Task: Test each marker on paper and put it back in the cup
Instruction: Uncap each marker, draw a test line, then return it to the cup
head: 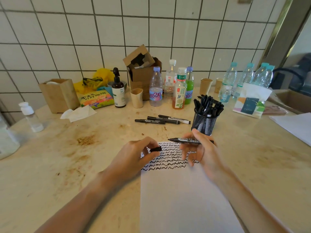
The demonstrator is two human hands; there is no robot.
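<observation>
- My right hand [200,148] pinches the uncapped marker [190,140] level above the paper [176,190]; my left hand [134,153] nips its cap [155,149].
- A careless recap could ink my fingers; a loose cap could dry the tip.
- The cup [204,122] stands just behind; barrel print unreadable, a bottle [155,88] reads "men".

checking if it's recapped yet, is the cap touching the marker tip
Apart. The head view shows the cap in the left hand, with patterned paper visible between it and the marker tip.

I see a brown box [143,71] at the back of the desk [67,148], drink bottles [170,84] beside it, a dark pump bottle [118,91] and a crumpled tissue [78,113].
</observation>
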